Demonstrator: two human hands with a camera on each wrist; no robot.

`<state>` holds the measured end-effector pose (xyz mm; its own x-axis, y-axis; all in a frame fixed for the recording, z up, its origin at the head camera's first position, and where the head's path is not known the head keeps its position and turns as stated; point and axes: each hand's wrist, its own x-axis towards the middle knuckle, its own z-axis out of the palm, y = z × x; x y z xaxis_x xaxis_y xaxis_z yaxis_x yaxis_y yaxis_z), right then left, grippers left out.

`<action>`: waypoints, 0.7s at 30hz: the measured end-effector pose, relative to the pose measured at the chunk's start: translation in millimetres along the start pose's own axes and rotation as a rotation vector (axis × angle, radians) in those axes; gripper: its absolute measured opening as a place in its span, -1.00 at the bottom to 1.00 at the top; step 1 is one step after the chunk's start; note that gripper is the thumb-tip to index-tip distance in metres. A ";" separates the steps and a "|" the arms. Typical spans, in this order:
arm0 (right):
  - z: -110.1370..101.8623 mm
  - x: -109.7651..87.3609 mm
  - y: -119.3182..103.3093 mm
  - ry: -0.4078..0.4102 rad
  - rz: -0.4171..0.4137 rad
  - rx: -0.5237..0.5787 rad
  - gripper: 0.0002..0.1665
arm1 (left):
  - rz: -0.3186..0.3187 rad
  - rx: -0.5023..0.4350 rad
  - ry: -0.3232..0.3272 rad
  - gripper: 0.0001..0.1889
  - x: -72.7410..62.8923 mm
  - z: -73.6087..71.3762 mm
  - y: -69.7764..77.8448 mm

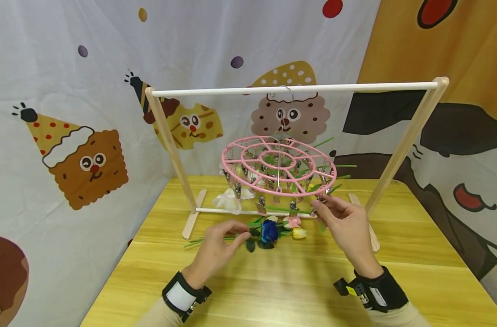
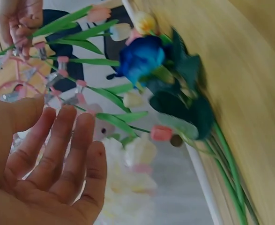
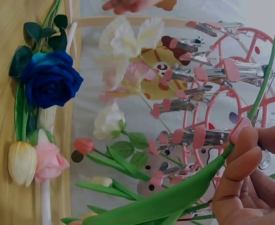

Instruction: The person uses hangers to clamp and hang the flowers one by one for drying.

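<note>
A pink round clip hanger [image 1: 335,175] hangs from a white rod, with metal clips around its rings. At its right edge my right hand [image 1: 348,222] pinches a pink-tipped clip [image 3: 241,130]; a green flower stem [image 3: 268,70] with a long leaf [image 3: 165,201] passes through there. Its blossom is not clearly visible. My left hand [image 1: 218,247] hovers low on the left, fingers relaxed, holding nothing in the left wrist view. Beside its fingertips lies a blue rose [image 1: 269,230], with a pink rose [image 1: 292,221] and a yellowish tulip [image 1: 299,233] on the table.
A wooden stand with a white top rod [image 1: 215,91] holds the hanger, and its feet [image 1: 194,213] rest on the wooden table [image 1: 150,272]. White flowers [image 1: 228,200] and several tulips hang from other clips. A patterned cloth [image 1: 191,41] covers the wall behind.
</note>
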<state>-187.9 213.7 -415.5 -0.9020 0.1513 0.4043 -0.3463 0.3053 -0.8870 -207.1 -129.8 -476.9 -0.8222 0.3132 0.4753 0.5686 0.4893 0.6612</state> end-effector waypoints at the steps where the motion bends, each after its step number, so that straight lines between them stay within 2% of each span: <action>1: -0.9 0.6 1.0 -0.002 0.000 0.001 -0.62 | -0.012 0.014 -0.006 -0.85 -0.8 -1.0 -2.7; 8: -6.6 7.2 8.2 0.008 -0.022 -0.001 -0.65 | -0.106 0.098 -0.062 -0.88 -4.6 -8.1 -20.1; 12: -9.5 12.2 9.7 0.027 -0.019 -0.001 -0.66 | -0.159 0.185 -0.085 -0.93 -6.5 -11.7 -30.2; 15: -11.2 15.5 9.7 0.042 0.004 0.008 -0.64 | -0.193 0.259 -0.089 -0.95 -7.9 -14.0 -38.5; 21: -15.4 22.8 12.8 0.063 0.021 0.000 -0.58 | -0.234 0.347 -0.085 -0.89 -9.1 -17.7 -53.1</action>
<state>-208.9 235.4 -414.2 -0.8913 0.2163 0.3986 -0.3273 0.3015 -0.8955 -229.4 -173.0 -506.1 -0.9355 0.2201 0.2763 0.3361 0.7954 0.5044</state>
